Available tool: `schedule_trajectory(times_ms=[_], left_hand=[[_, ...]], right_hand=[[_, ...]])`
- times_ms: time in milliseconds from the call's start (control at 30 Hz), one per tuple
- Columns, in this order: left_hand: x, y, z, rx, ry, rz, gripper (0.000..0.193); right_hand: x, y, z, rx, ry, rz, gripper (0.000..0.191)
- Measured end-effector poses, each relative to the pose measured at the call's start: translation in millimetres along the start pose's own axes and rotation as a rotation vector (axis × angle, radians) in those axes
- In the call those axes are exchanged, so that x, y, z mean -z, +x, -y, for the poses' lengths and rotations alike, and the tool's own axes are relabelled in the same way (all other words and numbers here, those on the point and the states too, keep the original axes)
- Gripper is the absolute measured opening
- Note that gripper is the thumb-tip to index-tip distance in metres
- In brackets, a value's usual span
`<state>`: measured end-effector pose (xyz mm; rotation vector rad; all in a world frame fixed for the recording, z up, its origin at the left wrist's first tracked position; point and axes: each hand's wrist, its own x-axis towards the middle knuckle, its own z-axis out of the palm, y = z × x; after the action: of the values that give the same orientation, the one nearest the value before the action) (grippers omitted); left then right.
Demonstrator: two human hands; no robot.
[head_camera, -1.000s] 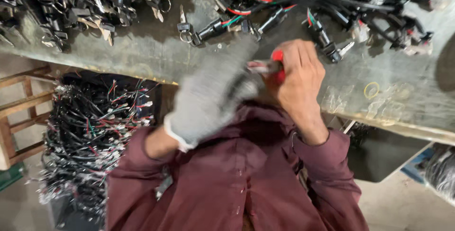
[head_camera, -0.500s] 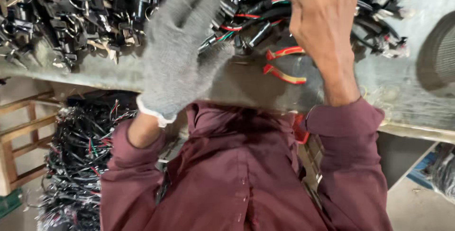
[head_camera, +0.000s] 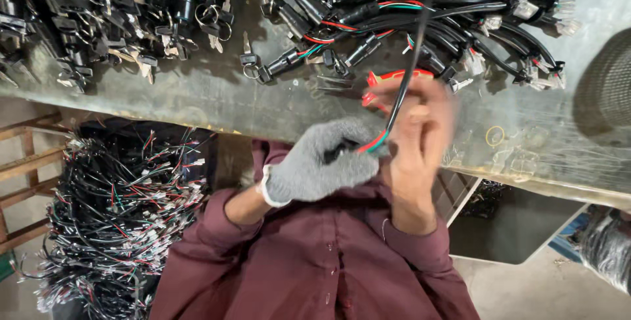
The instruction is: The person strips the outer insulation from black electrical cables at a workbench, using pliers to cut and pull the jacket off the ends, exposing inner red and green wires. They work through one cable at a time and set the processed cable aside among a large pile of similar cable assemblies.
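Your left hand (head_camera: pixel 322 162), in a grey knit glove, is closed around the lower end of a black sheathed cable (head_camera: pixel 402 83). Red and green wire ends (head_camera: pixel 371 142) poke out of the sheath just above the glove.

The cable's long axis runs steeply up and away from you, tilted slightly right. It goes from the glove, past your right hand, to the pile of black switch-and-wire assemblies (head_camera: pixel 447 11) at the far side of the bench (head_camera: pixel 217 90). The upper stretch is motion-blurred, so you cannot tell where it ends in the pile.

Your right hand (head_camera: pixel 417 136) is bare and blurred, just right of the cable, with the fingers raised beside it. Whether they pinch the cable cannot be told.

Red-handled pliers (head_camera: pixel 388 80) lie on the bench just behind your right hand, partly hidden by it.

The near edge of the bench runs left to right just beyond your hands, dropping slightly to the right. Both hands sit over that edge, close to your chest.

There is bare bench surface left of the pliers and right of your hand, where a small yellow ring (head_camera: pixel 494 136) lies. A second heap of key switches (head_camera: pixel 118 11) fills the far left.

Below the bench at left, a big tangle of wire harnesses (head_camera: pixel 118 215) sits beside a wooden frame (head_camera: pixel 26 162).
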<state>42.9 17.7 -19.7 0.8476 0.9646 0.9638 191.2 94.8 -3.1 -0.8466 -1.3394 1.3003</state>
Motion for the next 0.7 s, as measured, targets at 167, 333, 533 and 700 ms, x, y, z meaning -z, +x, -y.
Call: schedule_trajectory(times_ms=[167,333,533,700], left_hand=[[15.9,-6.8,14.2,-0.072,-0.187,-0.141,0.021],[12.0,1.0,11.8,-0.262,-0.245,-0.103,0.021],[29.4,-21.3,-20.7,-0.318,-0.159,-0.175,0.021],[21.0,-29.1,-27.2,-0.526,-0.641,-0.199,0.021]], right_hand=[[-7.8,-17.2,10.2,-0.455,0.858,-0.032,0.032],[-26.4,-33.1,44.2,0.191,-0.043,0.549,0.006],[12.1,-47.8,29.4,0.443,-0.588,0.495,0.016],[-14.2,-33.4,12.6,0.288,-0.735,0.568,0.022]])
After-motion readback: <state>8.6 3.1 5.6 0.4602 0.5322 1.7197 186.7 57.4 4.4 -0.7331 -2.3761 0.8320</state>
